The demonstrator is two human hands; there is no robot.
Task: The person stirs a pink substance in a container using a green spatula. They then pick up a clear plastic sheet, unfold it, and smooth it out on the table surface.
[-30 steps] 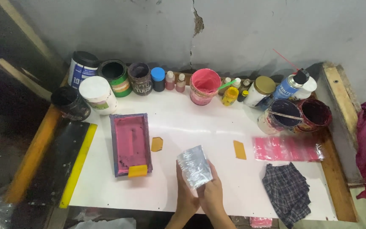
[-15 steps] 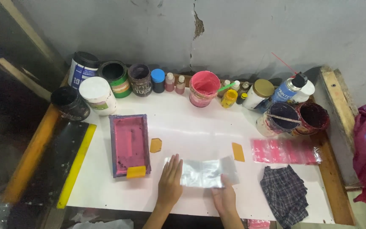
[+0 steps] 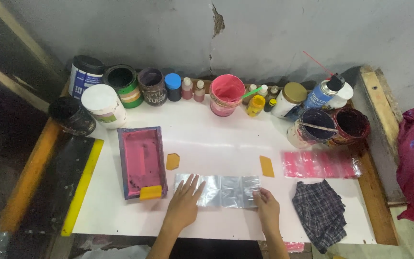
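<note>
Silver plastic strip [image 3: 224, 190] flat on white table [image 3: 226, 144], left hand [image 3: 184, 204], right hand [image 3: 266, 207] pressing ends

Free tabletop [image 3: 216, 139] mid; pink tray [image 3: 141, 160] left, jars [image 3: 226, 93] behind.

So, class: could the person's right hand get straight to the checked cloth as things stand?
Probably yes. The right hand rests on the silvery plastic strip, and the checked cloth lies just beside it on the white table, with nothing between them.
</note>
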